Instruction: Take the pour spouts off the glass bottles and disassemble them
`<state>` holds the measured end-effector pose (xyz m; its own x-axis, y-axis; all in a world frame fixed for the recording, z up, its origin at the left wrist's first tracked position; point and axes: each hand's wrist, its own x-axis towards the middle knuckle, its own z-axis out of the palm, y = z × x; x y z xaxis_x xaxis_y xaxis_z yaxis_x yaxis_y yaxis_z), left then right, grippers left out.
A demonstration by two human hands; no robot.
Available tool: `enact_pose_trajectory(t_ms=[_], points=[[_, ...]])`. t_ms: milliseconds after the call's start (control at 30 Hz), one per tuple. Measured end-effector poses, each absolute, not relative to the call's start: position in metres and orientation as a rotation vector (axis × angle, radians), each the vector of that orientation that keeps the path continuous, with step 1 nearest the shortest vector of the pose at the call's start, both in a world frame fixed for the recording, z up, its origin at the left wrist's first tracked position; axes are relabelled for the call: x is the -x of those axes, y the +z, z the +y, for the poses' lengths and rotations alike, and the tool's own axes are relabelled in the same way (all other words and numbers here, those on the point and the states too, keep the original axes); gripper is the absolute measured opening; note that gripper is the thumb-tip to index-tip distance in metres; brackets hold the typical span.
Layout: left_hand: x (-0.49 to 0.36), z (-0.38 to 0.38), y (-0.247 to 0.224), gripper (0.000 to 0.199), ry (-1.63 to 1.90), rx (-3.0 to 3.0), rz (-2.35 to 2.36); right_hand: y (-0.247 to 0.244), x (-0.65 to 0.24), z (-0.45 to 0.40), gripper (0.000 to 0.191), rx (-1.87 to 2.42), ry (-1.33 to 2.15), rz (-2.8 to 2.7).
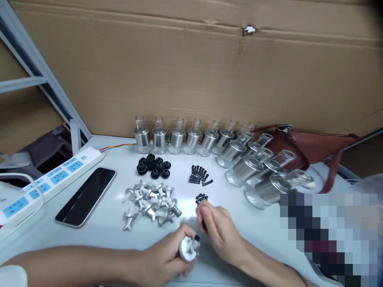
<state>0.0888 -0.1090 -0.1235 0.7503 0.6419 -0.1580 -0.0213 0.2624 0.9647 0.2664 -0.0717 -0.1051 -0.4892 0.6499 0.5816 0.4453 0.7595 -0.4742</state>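
Observation:
My left hand point(170, 257) is closed around a silver metal fitting point(188, 249) with a round disc, and a small black piece point(196, 238) sits at its tip. Close beside it, my right hand point(220, 231) is closed, with something dark point(204, 225) showing between its fingers; its kind is hidden. Just beyond the right fingertips lies a cluster of small black rings point(202, 197). Several black pins point(199, 173) lie farther back. More silver fittings point(149, 201) are heaped left of centre, with black ribbed stoppers point(154, 165) behind them.
Glass bottles with metal bands point(160, 137) line the back and right of the white table point(98, 255). A phone point(86, 197) and a power strip point(50, 185) lie at left. Behind the bottles rests a brown bag point(320, 143); a cardboard wall point(179, 67) closes the back.

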Motion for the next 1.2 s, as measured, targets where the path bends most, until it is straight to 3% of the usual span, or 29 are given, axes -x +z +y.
enact_pose_trajectory(t_ms=[300, 500, 767, 933, 1200], points=[[-0.087, -0.106, -0.121, 0.038, 0.396, -1.188, 0.606, -0.092, -0.283, -0.055, 0.02, 0.99, 0.256, -2.025], [-0.088, -0.106, -0.121, 0.044, 0.419, -1.112, 0.613, -0.094, -0.301, -0.03, 0.024, 1.201, 0.168, -2.01], [-0.089, -0.106, -0.118, 0.041, 0.39, -1.077, 0.63, -0.09, -0.328, -0.007, 0.027, 1.471, 0.401, -2.007], [-0.088, -0.104, -0.114, 0.04, 0.343, -1.087, 0.633, -0.099, -0.325, -0.002, 0.013, 1.773, 0.644, -2.11], [-0.088, -0.102, -0.114, 0.036, 0.33, -1.085, 0.656, -0.107, -0.322, -0.001, 0.018, 1.881, 0.673, -2.128]])
